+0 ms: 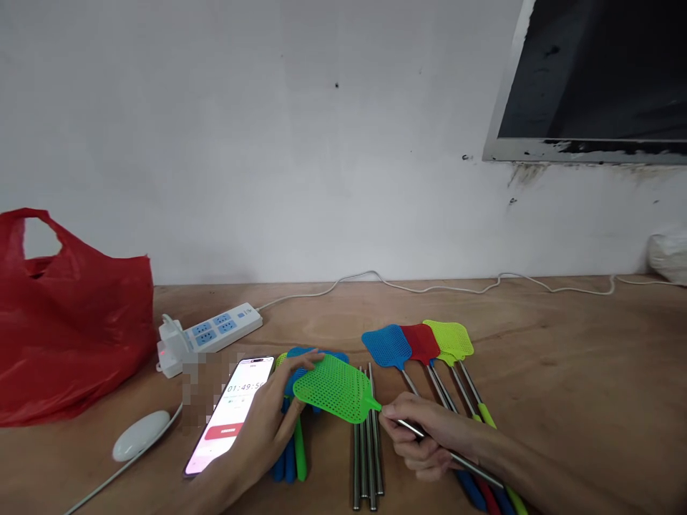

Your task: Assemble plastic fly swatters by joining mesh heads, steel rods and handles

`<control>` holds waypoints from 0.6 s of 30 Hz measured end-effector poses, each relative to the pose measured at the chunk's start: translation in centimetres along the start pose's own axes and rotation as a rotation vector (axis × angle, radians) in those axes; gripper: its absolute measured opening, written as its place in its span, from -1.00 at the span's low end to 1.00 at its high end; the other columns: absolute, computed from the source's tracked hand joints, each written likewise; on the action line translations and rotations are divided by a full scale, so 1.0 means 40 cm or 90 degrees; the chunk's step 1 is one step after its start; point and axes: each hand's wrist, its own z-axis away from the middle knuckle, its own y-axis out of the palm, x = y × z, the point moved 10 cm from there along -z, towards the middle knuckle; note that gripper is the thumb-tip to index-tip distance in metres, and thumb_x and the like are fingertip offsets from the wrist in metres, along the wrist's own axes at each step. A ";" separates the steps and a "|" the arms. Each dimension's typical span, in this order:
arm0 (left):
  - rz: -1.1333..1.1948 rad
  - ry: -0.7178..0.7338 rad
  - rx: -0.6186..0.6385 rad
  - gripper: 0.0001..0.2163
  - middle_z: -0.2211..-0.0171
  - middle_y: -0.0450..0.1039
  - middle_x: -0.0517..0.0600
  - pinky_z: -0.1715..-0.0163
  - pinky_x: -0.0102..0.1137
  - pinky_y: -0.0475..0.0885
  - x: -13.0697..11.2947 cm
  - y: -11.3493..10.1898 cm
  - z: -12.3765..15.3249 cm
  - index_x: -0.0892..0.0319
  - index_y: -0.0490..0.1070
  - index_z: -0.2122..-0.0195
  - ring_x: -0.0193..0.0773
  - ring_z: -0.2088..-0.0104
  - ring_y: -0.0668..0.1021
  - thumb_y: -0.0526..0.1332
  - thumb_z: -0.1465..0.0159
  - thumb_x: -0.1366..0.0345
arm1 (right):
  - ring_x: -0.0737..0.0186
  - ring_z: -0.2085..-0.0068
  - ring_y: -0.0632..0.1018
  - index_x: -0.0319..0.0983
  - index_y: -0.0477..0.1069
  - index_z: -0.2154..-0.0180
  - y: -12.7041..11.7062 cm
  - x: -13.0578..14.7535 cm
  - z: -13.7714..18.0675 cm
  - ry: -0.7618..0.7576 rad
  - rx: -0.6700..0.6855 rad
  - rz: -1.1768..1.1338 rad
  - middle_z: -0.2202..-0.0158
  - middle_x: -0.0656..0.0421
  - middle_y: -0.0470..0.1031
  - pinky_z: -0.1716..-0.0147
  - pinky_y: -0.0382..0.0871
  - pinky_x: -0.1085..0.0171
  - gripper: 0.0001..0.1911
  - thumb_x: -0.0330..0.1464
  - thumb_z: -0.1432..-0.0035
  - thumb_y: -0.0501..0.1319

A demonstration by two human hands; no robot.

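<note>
My right hand (429,436) is closed round the metal rod (472,465) of a green fly swatter, just behind its mesh head (335,390). My left hand (268,422) rests with its fingers on the left edge of that green head and over a pile of blue and green swatter heads (293,450). Several bare metal rods (368,458) lie side by side between my hands. To the right, assembled blue (387,345), red (421,342) and yellow-green (451,337) swatters lie fanned on the wooden table (563,372).
A phone (230,415) showing a timer lies by my left hand. A white power strip (207,336), a white mouse (140,434) and a red plastic bag (64,322) are at the left. A white cable (429,287) runs along the wall. A dark window frame (590,79) is upper right.
</note>
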 end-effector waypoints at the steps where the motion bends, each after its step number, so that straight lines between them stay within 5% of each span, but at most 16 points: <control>1: -0.002 0.001 0.002 -0.80 -0.10 0.46 0.12 0.00 -0.18 0.40 -0.001 -0.002 0.000 0.04 0.24 -0.03 -0.02 -0.09 0.50 0.01 -0.40 0.31 | 0.51 0.83 -0.06 -0.17 0.18 0.60 0.002 0.000 0.002 0.000 -0.002 0.007 0.85 0.46 0.01 0.86 -0.11 0.50 -0.53 -0.04 -0.17 0.22; 8: -0.034 0.027 0.045 -0.91 0.31 0.47 -0.06 0.32 -0.38 0.37 -0.026 -0.002 -0.014 0.07 0.35 0.20 -0.20 0.33 0.51 0.08 -0.41 0.29 | 0.51 0.83 -0.05 -0.18 0.18 0.61 -0.007 -0.003 0.007 0.013 -0.014 0.026 0.85 0.45 0.02 0.87 -0.13 0.50 -0.54 -0.06 -0.16 0.22; 18: 0.067 -0.080 0.055 -0.73 0.52 0.28 -0.13 0.50 -0.45 0.31 0.004 0.018 -0.018 0.11 0.28 0.44 -0.29 0.50 0.38 0.09 -0.40 0.14 | 0.50 0.83 -0.03 -0.17 0.18 0.62 -0.066 0.000 0.006 -0.008 -0.080 0.116 0.85 0.46 0.01 0.87 -0.12 0.47 -0.52 -0.02 -0.13 0.21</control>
